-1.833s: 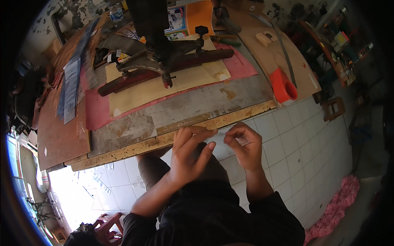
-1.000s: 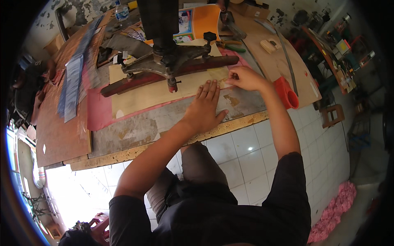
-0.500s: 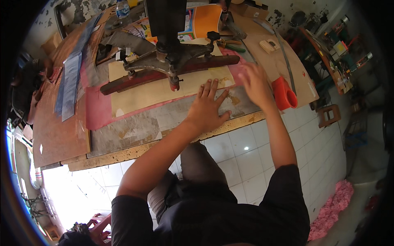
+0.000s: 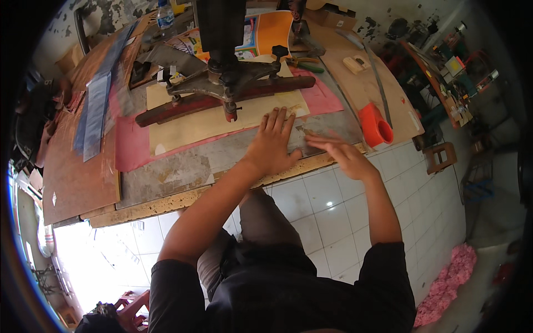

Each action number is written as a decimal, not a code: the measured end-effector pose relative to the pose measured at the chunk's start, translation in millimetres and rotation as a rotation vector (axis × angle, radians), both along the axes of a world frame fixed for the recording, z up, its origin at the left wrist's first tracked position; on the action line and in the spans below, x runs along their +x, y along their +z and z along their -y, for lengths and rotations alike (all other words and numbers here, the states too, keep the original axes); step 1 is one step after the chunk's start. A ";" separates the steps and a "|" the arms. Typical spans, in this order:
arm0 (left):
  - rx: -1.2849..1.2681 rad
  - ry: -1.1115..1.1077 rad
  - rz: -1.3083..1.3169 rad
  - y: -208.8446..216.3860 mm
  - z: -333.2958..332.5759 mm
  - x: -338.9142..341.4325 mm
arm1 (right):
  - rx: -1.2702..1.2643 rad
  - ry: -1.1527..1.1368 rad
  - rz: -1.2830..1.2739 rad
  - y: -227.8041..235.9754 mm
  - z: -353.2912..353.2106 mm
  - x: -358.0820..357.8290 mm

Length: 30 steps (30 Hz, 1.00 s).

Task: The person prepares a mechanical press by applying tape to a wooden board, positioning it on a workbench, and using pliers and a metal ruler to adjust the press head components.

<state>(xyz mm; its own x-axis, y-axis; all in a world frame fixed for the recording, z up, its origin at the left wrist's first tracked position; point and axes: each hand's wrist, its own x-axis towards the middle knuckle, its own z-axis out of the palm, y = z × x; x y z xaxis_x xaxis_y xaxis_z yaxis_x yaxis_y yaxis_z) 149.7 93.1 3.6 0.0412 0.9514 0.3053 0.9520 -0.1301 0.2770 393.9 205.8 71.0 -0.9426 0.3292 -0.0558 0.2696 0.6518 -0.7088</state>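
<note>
The left hand (image 4: 270,147) lay spread at the front edge of the bench (image 4: 166,208), its grip open and its fingertips on the front margin of a yellow sheet (image 4: 216,125), short of that sheet's right front corner. The right hand (image 4: 347,155), slightly blurred, was just beside it over the bench's front edge, toward the right front corner; its grip was open too, with the fingers stretched leftward, and whether they touched the surface could not be told. The yellow sheet lay over a pink sheet (image 4: 133,144), which showed beyond its left and right ends. A long dark red bar (image 4: 266,89) crossed the yellow sheet aslant, hung from a black metal bracket (image 4: 194,87), and the thick black column (image 4: 222,33) above stood in the way, hiding part of the bench's back. To the right of the right hand, near the bench's right front corner, was a hollow red holder (image 4: 375,125); behind it lay a narrow metal strip (image 4: 379,83) and a small wooden block (image 4: 355,65). Pliers (image 4: 305,66) sat just past the bar's right end, with an orange printed sheet (image 4: 275,33) toward the back edge. Blue plastic strips (image 4: 97,111) stretched along the left side, near a plastic bottle (image 4: 165,16) at the back left.
</note>
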 end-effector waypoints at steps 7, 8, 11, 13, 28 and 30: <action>0.070 -0.030 -0.044 -10.5 -21.8 25.4 | 0.981 -1.030 -0.017 3.0 -28.5 59.6; 0.068 -0.003 -0.079 -9.2 -21.0 34.6 | 0.976 -0.984 0.056 -3.4 -35.3 66.6; 0.064 -0.032 -0.042 -5.4 -8.9 38.5 | 0.908 -0.890 0.166 -14.3 -46.5 68.0; 0.107 -0.085 0.074 0.4 6.2 38.5 | 0.795 -0.895 0.109 -14.2 -41.1 70.6; -0.198 -0.026 1.474 70.0 185.4 -37.3 | 0.369 0.147 -0.502 0.7 145.1 -27.1; -0.287 -0.018 1.575 62.9 193.1 -53.8 | 0.353 0.194 -0.522 1.9 150.9 -37.2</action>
<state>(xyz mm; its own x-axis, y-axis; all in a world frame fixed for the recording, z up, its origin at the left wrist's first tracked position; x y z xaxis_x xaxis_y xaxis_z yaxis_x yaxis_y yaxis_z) 95.9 -100.0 66.5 -0.1157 0.9849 -0.1285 -0.2943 0.0895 0.9515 356.7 54.9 73.0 -0.8607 0.0653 0.5049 -0.1977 0.8710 -0.4497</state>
